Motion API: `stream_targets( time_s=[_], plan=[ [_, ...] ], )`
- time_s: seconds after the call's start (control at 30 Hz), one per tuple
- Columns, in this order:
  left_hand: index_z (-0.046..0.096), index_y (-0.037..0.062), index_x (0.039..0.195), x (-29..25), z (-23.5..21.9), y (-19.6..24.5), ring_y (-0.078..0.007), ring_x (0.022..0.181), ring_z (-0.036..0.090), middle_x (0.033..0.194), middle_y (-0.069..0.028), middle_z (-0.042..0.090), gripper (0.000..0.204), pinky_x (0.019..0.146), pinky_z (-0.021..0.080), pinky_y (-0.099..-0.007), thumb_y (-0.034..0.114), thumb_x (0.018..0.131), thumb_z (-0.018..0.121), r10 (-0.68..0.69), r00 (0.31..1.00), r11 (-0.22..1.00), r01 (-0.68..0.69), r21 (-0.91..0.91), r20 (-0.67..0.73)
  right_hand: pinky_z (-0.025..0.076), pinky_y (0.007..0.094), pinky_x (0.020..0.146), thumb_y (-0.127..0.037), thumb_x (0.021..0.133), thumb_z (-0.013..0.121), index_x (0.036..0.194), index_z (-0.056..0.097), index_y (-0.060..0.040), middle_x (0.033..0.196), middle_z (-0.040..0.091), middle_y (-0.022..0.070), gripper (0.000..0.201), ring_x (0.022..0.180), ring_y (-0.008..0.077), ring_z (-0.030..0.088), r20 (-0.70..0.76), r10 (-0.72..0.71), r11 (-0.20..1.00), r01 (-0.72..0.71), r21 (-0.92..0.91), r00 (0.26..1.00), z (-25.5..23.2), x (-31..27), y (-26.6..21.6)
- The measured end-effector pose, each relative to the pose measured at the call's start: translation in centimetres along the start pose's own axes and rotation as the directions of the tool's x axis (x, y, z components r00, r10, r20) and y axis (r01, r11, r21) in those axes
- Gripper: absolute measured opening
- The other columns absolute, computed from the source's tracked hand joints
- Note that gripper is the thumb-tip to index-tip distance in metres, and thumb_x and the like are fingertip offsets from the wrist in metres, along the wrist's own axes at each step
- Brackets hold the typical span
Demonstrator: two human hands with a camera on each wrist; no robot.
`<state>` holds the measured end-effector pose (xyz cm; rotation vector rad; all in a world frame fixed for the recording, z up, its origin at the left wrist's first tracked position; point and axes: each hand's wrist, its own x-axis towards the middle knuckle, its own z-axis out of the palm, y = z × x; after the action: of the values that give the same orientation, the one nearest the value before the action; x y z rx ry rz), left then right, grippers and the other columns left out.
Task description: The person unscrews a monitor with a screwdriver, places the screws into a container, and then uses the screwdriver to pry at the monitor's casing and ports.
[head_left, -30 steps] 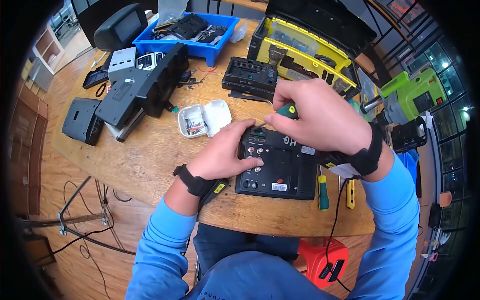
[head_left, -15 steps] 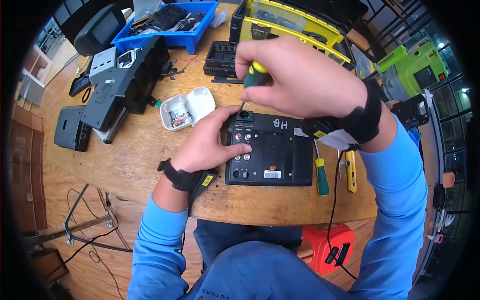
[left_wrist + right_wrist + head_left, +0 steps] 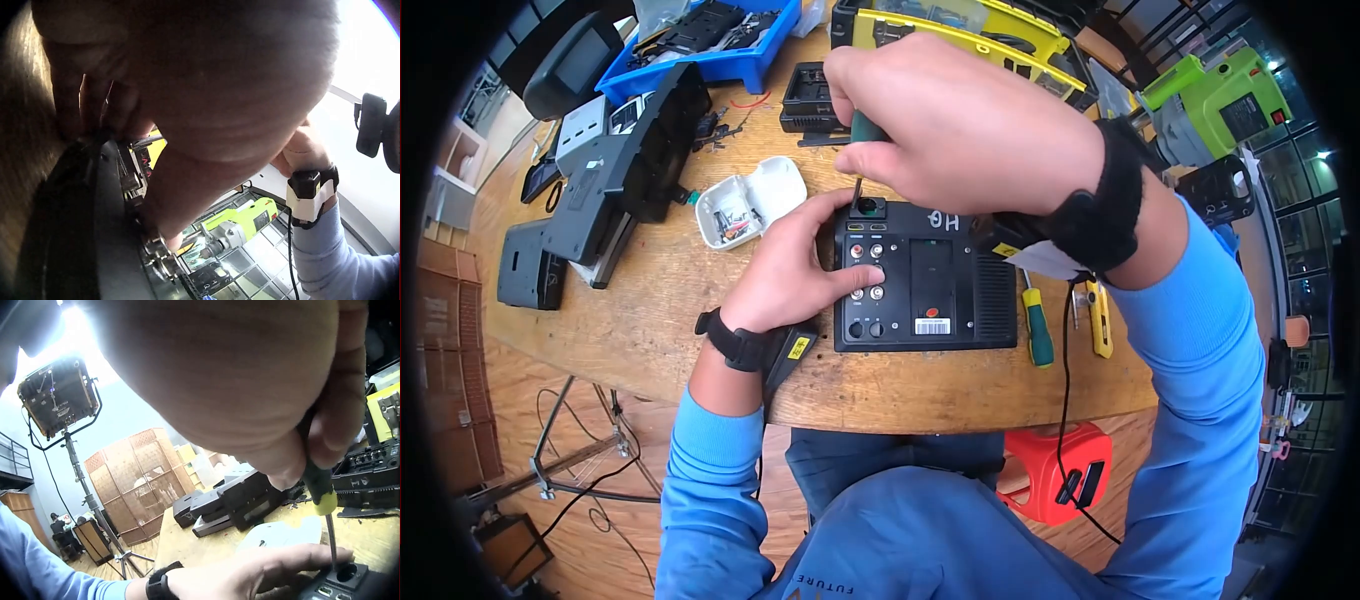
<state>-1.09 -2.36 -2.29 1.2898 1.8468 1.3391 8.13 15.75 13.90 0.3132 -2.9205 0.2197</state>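
A flat black monitor [image 3: 990, 290] lies back side up near the table's front edge, with round connectors, a barcode sticker and white lettering. My left hand [image 3: 788, 272] holds its left side, thumb over the connectors, index finger at the far corner. In my right hand [image 3: 970, 125] is the green handle of a screwdriver [image 3: 323, 494]. Its shaft points down at a round recess [image 3: 347, 572] in the monitor's far left corner, close to the left index finger. The tip is hidden in the right wrist view.
Left of the monitor sits an opened white case [image 3: 775, 190] with small parts inside. A second screwdriver [image 3: 1038, 330] and a yellow utility knife [image 3: 1099, 320] lie on the right. Behind are a black charger-like box [image 3: 805, 95], a blue tray [image 3: 745, 70] and a yellow toolbox [image 3: 975, 40].
The screwdriver has swung from a strong tilt to nearly upright, with my right hand rising above the monitor's far left corner. My left hand keeps its place. The head view has shifted.
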Motion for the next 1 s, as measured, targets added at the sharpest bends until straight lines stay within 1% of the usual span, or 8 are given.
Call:
stream_targets(
  time_s=[0.2, 0.3, 0.5, 0.63, 0.7, 0.83, 0.9, 1.0],
  plan=[
    [0.055, -0.0068, 0.147, 0.1, 0.1, -0.6, -0.0294, 0.125, 0.068, 0.134, -0.0227, 0.069, 0.085, 0.11, 0.052, -0.0388, 0.018, 0.077, 0.097, 0.01, 1.0, 0.998, -0.009, -0.057, 0.017, 0.057, 0.0501, 0.083, -0.014, 0.089, 0.076, 0.1, 0.065, 0.0085, 0.094, 0.072, 0.0279, 0.027, 0.093, 0.0463, 0.072, 0.07, 0.125, 0.987, -0.117, -0.115, 0.99, -0.2, 0.8, -1.6],
    [0.055, -0.0068, 0.147, 0.1, 0.1, -0.7, -0.0292, 0.125, 0.068, 0.134, -0.0226, 0.069, 0.084, 0.11, 0.052, -0.0388, 0.017, 0.077, 0.096, 0.005, 1.0, 0.998, -0.003, -0.057, 0.018, 0.057, 0.051, 0.083, -0.011, 0.089, 0.073, 0.105, 0.064, 0.007, 0.096, 0.072, 0.0285, 0.026, 0.094, 0.0469, 0.072, 0.056, 0.161, 0.982, -0.154, -0.114, 0.985, 0.2, 1.1, -2.1],
    [0.055, -0.0077, 0.146, -0.1, -0.3, 0.8, -0.0293, 0.125, 0.068, 0.134, -0.0231, 0.069, 0.083, 0.11, 0.052, -0.0387, 0.016, 0.077, 0.096, -0.003, 1.0, 1.0, 0.003, 0.003, 0.019, 0.056, 0.05, 0.083, -0.005, 0.087, 0.071, 0.113, 0.061, 0.0016, 0.099, 0.072, 0.0258, 0.029, 0.098, 0.0461, 0.071, 0.083, 0.053, 0.99, -0.064, 0.129, 0.995, 0.2, 1.2, -1.3],
    [0.056, -0.0088, 0.145, 0.2, 0.3, -1.0, -0.0302, 0.126, 0.068, 0.133, -0.0242, 0.069, 0.084, 0.11, 0.052, -0.0388, 0.018, 0.076, 0.096, 0.018, 1.0, 0.999, -0.018, -0.044, 0.008, 0.055, 0.0496, 0.082, -0.006, 0.088, 0.072, 0.11, 0.061, 0.002, 0.1, 0.072, 0.0248, 0.026, 0.098, 0.0457, 0.07, 0.145, 0.053, 0.997, -0.059, 0.039, 0.988, -0.1, 1.2, -1.3],
    [0.056, -0.0091, 0.144, 0.1, 0.2, -1.1, -0.0305, 0.126, 0.068, 0.134, -0.0246, 0.069, 0.084, 0.11, 0.052, -0.0388, 0.019, 0.076, 0.096, 0.019, 1.0, 0.999, -0.019, -0.036, -0.001, 0.055, 0.0501, 0.079, -0.01, 0.09, 0.075, 0.107, 0.061, 0.0019, 0.094, 0.071, 0.025, 0.025, 0.093, 0.0466, 0.07, 0.035, 0.038, 0.998, -0.039, 0.043, 0.999, 0.4, 0.7, -1.0],
    [0.056, -0.0092, 0.144, 0.2, 0.5, -1.2, -0.0328, 0.124, 0.068, 0.133, -0.0256, 0.068, 0.085, 0.108, 0.053, -0.0396, 0.021, 0.076, 0.097, 0.04, 0.999, 0.999, -0.041, -0.027, -0.023, 0.055, 0.0505, 0.076, -0.014, 0.091, 0.078, 0.105, 0.061, 0.0018, 0.088, 0.07, 0.0246, 0.027, 0.09, 0.0469, 0.07, 0.051, 0.122, 0.992, -0.123, 0.029, 0.991, 0.4, 0.9, -1.7],
    [0.056, -0.0085, 0.144, 0.3, 0.7, -2.1, -0.0346, 0.123, 0.069, 0.131, -0.026, 0.068, 0.086, 0.107, 0.054, -0.0405, 0.022, 0.075, 0.098, 0.107, 0.994, 0.993, -0.108, -0.042, -0.039, 0.055, 0.0509, 0.075, -0.015, 0.092, 0.079, 0.104, 0.062, 0.0016, 0.085, 0.069, 0.025, 0.027, 0.088, 0.0471, 0.07, -0.051, 0.112, 0.993, -0.11, 0.049, 0.992, 1.1, 0.9, -1.5],
    [0.057, -0.0075, 0.143, 0.1, 0.3, -1.4, -0.0354, 0.121, 0.069, 0.13, -0.0262, 0.069, 0.086, 0.105, 0.055, -0.0413, 0.021, 0.074, 0.098, 0.1, 0.995, 0.995, -0.1, -0.003, -0.031, 0.054, 0.0512, 0.073, -0.017, 0.093, 0.08, 0.103, 0.061, 0.0021, 0.082, 0.069, 0.0259, 0.029, 0.085, 0.0473, 0.07, -0.052, 0.195, 0.98, -0.193, 0.049, 0.979, 0.7, 0.8, -2.3]
  ],
)
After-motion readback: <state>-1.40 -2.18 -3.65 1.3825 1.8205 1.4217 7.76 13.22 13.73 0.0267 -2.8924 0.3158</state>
